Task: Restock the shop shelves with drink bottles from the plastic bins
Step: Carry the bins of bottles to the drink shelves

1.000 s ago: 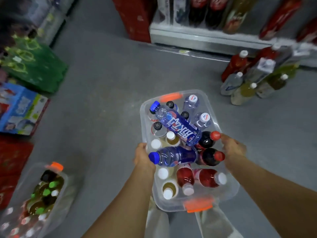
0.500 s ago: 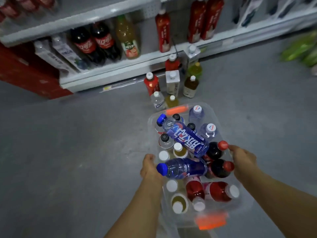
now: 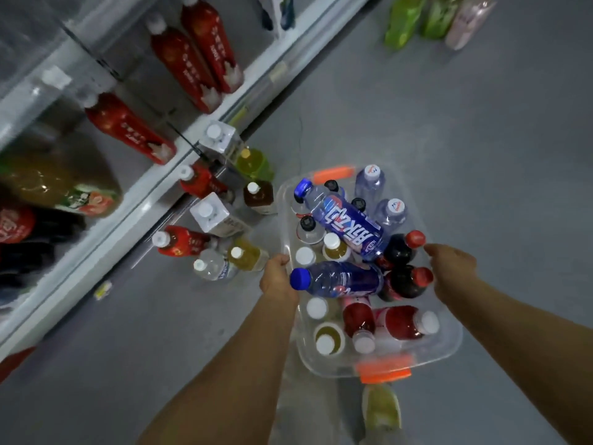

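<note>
The left hand [image 3: 277, 277] has its fingers curled tight over the left long rim of the clear plastic bin [image 3: 449, 346], knuckles up, thumb toward the bottles. The right hand [image 3: 452, 268] grips the opposite rim; its fingers bend down over the edge and their tips are hidden, so how far round they wrap I cannot tell. Both forearms reach forward and slightly inward, nearly straight, with the bin held between them.

The bin sits at the middle of the view, over the grey floor [image 3: 481, 139], just beside a cluster of floor bottles [image 3: 218, 220] at the foot of the shelf [image 3: 154, 187]. It has an orange handle [image 3: 383, 369] at the near end and another at the far end. It is packed full. A blue labelled bottle [image 3: 343, 223] lies slanted on top, and a second blue bottle [image 3: 337, 279] lies crosswise, its cap pointing at the left hand. Two dark cola bottles [image 3: 402, 282] with red caps lie beside the right hand. Two red drink bottles [image 3: 401, 322] with white caps lie toward the near end. Clear water bottles [image 3: 369, 184] stand at the far end.

Tall red bottles [image 3: 192, 56] stand on the shelf. A yellowish shoe [image 3: 382, 409] shows below the near handle.
</note>
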`<control>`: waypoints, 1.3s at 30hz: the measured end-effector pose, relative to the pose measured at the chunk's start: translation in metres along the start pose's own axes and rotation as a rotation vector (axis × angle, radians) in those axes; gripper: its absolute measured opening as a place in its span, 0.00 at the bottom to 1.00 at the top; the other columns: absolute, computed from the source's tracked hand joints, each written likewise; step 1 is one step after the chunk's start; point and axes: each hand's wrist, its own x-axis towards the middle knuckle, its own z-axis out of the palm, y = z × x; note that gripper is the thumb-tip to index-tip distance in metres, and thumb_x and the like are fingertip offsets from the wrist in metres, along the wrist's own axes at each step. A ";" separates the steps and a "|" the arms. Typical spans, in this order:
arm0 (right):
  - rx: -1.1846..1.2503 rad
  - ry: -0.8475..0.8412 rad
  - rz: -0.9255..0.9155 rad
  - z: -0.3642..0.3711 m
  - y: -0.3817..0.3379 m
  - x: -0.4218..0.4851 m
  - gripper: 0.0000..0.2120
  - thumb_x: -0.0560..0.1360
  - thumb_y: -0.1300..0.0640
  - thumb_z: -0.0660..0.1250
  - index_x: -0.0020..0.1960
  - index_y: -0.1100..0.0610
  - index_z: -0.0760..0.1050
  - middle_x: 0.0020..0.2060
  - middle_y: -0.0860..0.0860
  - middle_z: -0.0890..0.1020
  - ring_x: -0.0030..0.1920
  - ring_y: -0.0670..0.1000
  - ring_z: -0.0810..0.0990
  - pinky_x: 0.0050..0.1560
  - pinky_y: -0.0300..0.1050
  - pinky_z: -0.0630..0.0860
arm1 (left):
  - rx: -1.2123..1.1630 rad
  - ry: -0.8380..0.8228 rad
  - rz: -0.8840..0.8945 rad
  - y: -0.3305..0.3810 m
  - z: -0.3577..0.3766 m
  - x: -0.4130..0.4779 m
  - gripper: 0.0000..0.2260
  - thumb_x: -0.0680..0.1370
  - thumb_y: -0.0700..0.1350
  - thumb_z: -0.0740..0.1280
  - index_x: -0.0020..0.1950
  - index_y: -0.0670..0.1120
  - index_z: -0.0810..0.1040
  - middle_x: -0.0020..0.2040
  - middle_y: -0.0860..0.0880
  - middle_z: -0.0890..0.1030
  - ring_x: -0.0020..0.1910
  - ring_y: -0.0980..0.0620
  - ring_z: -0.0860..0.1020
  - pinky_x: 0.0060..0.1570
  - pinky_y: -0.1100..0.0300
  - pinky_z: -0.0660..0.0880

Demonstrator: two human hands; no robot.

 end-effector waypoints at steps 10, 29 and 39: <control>0.323 0.119 0.249 0.093 -0.040 0.085 0.06 0.74 0.61 0.62 0.44 0.62 0.77 0.33 0.54 0.75 0.30 0.52 0.70 0.33 0.45 0.66 | 0.216 -0.113 0.099 0.109 0.110 0.076 0.11 0.79 0.40 0.61 0.37 0.46 0.67 0.29 0.50 0.70 0.25 0.54 0.69 0.26 0.62 0.70; 0.285 -0.048 0.347 0.158 -0.014 0.121 0.04 0.75 0.61 0.63 0.43 0.60 0.73 0.33 0.55 0.72 0.30 0.51 0.68 0.31 0.43 0.63 | 0.571 -0.141 0.071 0.136 0.138 0.185 0.12 0.81 0.51 0.61 0.58 0.46 0.76 0.46 0.56 0.78 0.47 0.58 0.71 0.59 0.62 0.76; 0.198 -0.182 0.243 0.132 -0.050 0.091 0.11 0.80 0.64 0.61 0.60 0.63 0.75 0.35 0.49 0.67 0.33 0.45 0.66 0.35 0.39 0.66 | 0.638 -0.026 0.152 0.123 0.143 0.130 0.11 0.80 0.47 0.66 0.58 0.43 0.72 0.43 0.46 0.75 0.40 0.50 0.76 0.44 0.56 0.76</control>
